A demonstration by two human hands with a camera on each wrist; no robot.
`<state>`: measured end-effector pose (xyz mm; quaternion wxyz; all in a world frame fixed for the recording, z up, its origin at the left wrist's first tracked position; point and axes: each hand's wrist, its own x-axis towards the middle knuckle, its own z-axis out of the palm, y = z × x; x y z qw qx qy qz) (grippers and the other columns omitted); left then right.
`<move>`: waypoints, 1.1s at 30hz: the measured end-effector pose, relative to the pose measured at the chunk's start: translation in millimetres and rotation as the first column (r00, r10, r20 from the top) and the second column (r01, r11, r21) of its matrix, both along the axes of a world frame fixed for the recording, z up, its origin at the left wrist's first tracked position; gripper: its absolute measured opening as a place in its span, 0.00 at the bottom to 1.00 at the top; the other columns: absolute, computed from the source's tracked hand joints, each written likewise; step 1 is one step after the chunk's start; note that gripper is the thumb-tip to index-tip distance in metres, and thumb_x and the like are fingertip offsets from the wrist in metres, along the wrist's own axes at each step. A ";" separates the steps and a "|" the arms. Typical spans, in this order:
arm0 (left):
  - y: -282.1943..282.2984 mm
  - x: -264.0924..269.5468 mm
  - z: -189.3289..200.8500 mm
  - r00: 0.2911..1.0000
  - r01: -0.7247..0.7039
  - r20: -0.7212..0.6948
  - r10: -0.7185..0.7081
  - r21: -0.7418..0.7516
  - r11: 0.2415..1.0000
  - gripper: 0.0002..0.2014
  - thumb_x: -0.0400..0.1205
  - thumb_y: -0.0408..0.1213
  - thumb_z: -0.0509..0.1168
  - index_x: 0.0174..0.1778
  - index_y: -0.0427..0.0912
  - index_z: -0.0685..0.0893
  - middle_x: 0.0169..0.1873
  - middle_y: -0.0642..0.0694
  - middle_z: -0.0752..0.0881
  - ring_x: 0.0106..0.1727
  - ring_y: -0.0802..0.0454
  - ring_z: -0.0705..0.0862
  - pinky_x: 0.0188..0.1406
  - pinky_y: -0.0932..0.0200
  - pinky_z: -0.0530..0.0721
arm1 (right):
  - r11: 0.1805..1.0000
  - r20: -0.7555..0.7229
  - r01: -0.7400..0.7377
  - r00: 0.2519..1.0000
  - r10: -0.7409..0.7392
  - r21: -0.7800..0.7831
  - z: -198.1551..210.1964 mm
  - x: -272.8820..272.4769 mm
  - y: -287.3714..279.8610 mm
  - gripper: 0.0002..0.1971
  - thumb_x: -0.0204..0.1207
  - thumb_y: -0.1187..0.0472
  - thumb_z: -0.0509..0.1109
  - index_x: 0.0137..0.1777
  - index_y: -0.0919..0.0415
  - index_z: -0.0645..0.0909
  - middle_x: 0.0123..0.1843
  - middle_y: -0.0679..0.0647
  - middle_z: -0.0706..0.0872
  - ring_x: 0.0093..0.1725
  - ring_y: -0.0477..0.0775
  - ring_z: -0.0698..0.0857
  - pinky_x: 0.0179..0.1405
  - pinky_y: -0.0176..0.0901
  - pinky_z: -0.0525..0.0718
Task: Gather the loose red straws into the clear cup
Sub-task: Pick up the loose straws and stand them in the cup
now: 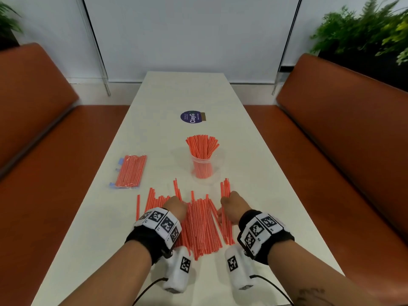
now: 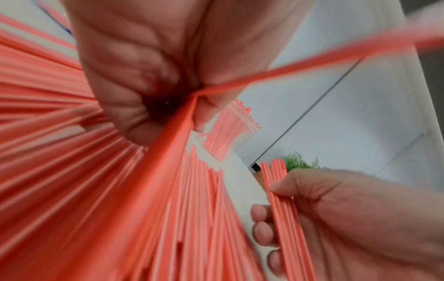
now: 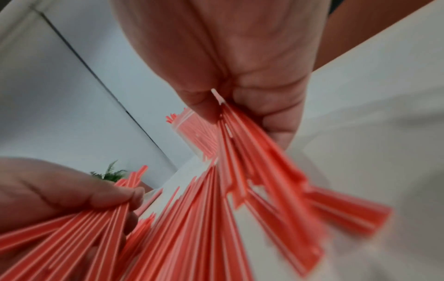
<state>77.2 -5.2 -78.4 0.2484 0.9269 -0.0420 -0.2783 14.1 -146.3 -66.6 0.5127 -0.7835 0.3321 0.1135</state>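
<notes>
A clear cup [image 1: 202, 167] with many red straws standing in it is on the white table [image 1: 254, 164], just beyond a wide pile of loose red straws [image 1: 202, 226]. My left hand [image 1: 175, 205] is on the pile's left part; the left wrist view shows its fingers [image 2: 134, 114] curled round a few straws [image 2: 173, 136]. My right hand [image 1: 234, 204] is at the pile's right edge and grips a small bunch of straws [image 3: 242, 144] between thumb and fingers, their far ends sticking up past the hand [image 1: 225, 186]. The cup [image 2: 228, 131] stands ahead of both hands.
A clear bag of packed red straws [image 1: 131, 171] lies on the table to the left of the cup. A round blue sticker [image 1: 191, 117] is farther back. Orange benches [image 1: 344, 133] flank the table on both sides. Plants stand in the far corners.
</notes>
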 end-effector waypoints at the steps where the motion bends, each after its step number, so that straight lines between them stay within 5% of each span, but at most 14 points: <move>1: 0.5 -1.3 4.4 0.999 -0.011 -0.036 0.010 -0.021 1.000 0.16 0.86 0.33 0.50 0.36 0.33 0.75 0.34 0.44 0.75 0.30 0.55 0.73 0.21 0.68 0.65 | 0.998 0.020 0.036 0.999 -0.037 0.058 1.4 -0.4 0.0 0.12 0.83 0.65 0.52 0.63 0.68 0.67 0.38 0.59 0.82 0.28 0.52 0.79 0.26 0.40 0.77; 2: 1.0 -1.1 5.4 0.999 -0.006 -0.047 0.005 -0.018 1.000 0.14 0.86 0.32 0.49 0.51 0.27 0.78 0.45 0.39 0.79 0.39 0.50 0.80 0.25 0.68 0.70 | 0.990 0.040 0.072 0.996 -0.077 0.120 0.4 0.3 -1.7 0.14 0.83 0.65 0.51 0.66 0.67 0.64 0.36 0.59 0.82 0.27 0.53 0.80 0.26 0.41 0.79; 4: 0.5 -2.6 9.5 0.997 -0.062 -0.039 0.060 -0.040 0.997 0.20 0.86 0.27 0.47 0.74 0.31 0.68 0.67 0.33 0.75 0.64 0.41 0.80 0.50 0.61 0.79 | 0.971 0.082 0.121 0.987 -0.140 0.204 0.1 -0.3 -5.6 0.13 0.83 0.66 0.49 0.65 0.67 0.64 0.34 0.60 0.80 0.27 0.55 0.79 0.26 0.45 0.81; 5: 1.0 -5.8 12.3 0.995 -0.090 -0.051 0.087 -0.061 0.994 0.21 0.86 0.26 0.46 0.76 0.33 0.66 0.71 0.32 0.72 0.69 0.40 0.77 0.61 0.59 0.77 | 0.957 0.098 0.148 0.979 -0.177 0.250 1.4 -1.3 -6.3 0.11 0.83 0.67 0.49 0.63 0.66 0.65 0.35 0.60 0.78 0.27 0.55 0.78 0.26 0.47 0.81; 7: 2.3 -4.6 12.3 0.967 -0.244 -0.120 0.224 -0.192 0.951 0.19 0.86 0.30 0.49 0.72 0.30 0.70 0.70 0.31 0.74 0.69 0.38 0.77 0.66 0.54 0.75 | 0.923 0.134 0.193 0.959 -0.249 0.332 2.2 -0.5 -9.9 0.08 0.82 0.69 0.49 0.57 0.64 0.66 0.36 0.60 0.75 0.26 0.54 0.75 0.25 0.47 0.81; 10: 2.5 -0.6 4.7 0.914 -0.405 -0.191 0.358 -0.396 0.824 0.17 0.86 0.34 0.53 0.67 0.29 0.72 0.56 0.32 0.85 0.59 0.35 0.83 0.61 0.47 0.80 | 0.892 0.169 0.211 0.940 -0.297 0.399 1.9 2.1 -16.8 0.06 0.80 0.70 0.50 0.49 0.62 0.67 0.34 0.56 0.71 0.24 0.49 0.68 0.23 0.43 0.75; 12: -0.4 -3.9 5.1 0.846 -0.533 -0.355 0.397 -0.566 0.629 0.07 0.86 0.32 0.53 0.55 0.33 0.71 0.32 0.38 0.86 0.36 0.39 0.86 0.49 0.41 0.84 | 0.890 0.195 0.183 0.939 -0.285 0.418 2.4 2.8 -19.2 0.04 0.83 0.64 0.54 0.48 0.62 0.69 0.30 0.53 0.68 0.23 0.47 0.65 0.22 0.40 0.71; 13: -1.9 -5.0 7.4 0.805 -0.592 -0.430 0.409 -0.623 0.511 0.03 0.86 0.31 0.53 0.50 0.35 0.69 0.24 0.41 0.81 0.25 0.43 0.82 0.38 0.44 0.83 | 0.902 0.202 0.165 0.944 -0.262 0.400 3.0 3.3 -20.2 0.06 0.84 0.60 0.56 0.47 0.62 0.70 0.29 0.52 0.67 0.23 0.47 0.64 0.21 0.40 0.70; 15: -1.1 -5.1 11.3 0.770 -0.629 -0.469 0.433 -0.671 0.392 0.02 0.86 0.30 0.53 0.48 0.37 0.69 0.24 0.43 0.74 0.19 0.50 0.73 0.22 0.55 0.79 | 0.929 0.213 0.128 0.954 -0.210 0.346 6.0 5.0 -20.0 0.09 0.84 0.57 0.57 0.43 0.60 0.70 0.29 0.51 0.66 0.23 0.46 0.64 0.21 0.39 0.69; 18: 1.2 -4.7 13.4 0.810 -0.574 -0.415 0.415 -0.703 0.419 0.08 0.84 0.25 0.50 0.46 0.39 0.72 0.28 0.45 0.70 0.23 0.53 0.67 0.12 0.65 0.73 | 0.955 0.269 0.091 0.948 -0.171 0.283 17.5 11.2 -15.8 0.10 0.85 0.57 0.54 0.42 0.58 0.69 0.30 0.52 0.66 0.24 0.47 0.65 0.24 0.39 0.70; 21: 3.6 -0.9 11.4 0.837 -0.536 -0.378 0.396 -0.712 0.454 0.12 0.82 0.24 0.49 0.43 0.43 0.74 0.29 0.46 0.70 0.24 0.54 0.67 0.17 0.62 0.71 | 0.987 0.417 0.047 0.902 -0.107 0.152 44.0 26.8 -12.7 0.09 0.85 0.55 0.52 0.46 0.56 0.70 0.30 0.51 0.69 0.26 0.47 0.69 0.29 0.39 0.77; 25: 3.6 1.0 9.6 0.859 -0.496 -0.347 0.376 -0.741 0.452 0.10 0.84 0.27 0.50 0.46 0.43 0.75 0.29 0.47 0.70 0.25 0.54 0.68 0.20 0.61 0.71 | 0.988 0.652 0.045 0.747 -0.131 0.147 88.7 66.4 -16.4 0.10 0.85 0.53 0.52 0.43 0.51 0.70 0.29 0.49 0.74 0.29 0.50 0.76 0.44 0.53 0.83; 29: 0.8 -1.3 8.1 0.880 -0.463 -0.337 0.333 -0.764 0.449 0.10 0.85 0.28 0.50 0.46 0.43 0.75 0.28 0.47 0.70 0.25 0.54 0.69 0.23 0.59 0.71 | 0.969 0.763 0.092 0.601 -0.236 0.228 107.0 112.5 -15.9 0.10 0.85 0.54 0.53 0.42 0.49 0.70 0.27 0.48 0.74 0.28 0.49 0.77 0.44 0.54 0.80; 33: -1.4 -1.0 5.0 0.889 -0.446 -0.325 0.322 -0.774 0.449 0.09 0.85 0.29 0.51 0.46 0.43 0.76 0.27 0.47 0.70 0.25 0.53 0.69 0.23 0.58 0.72 | 0.979 0.752 0.078 0.629 -0.194 0.187 80.6 138.5 -11.0 0.11 0.85 0.56 0.53 0.41 0.48 0.71 0.27 0.50 0.73 0.30 0.53 0.76 0.40 0.48 0.79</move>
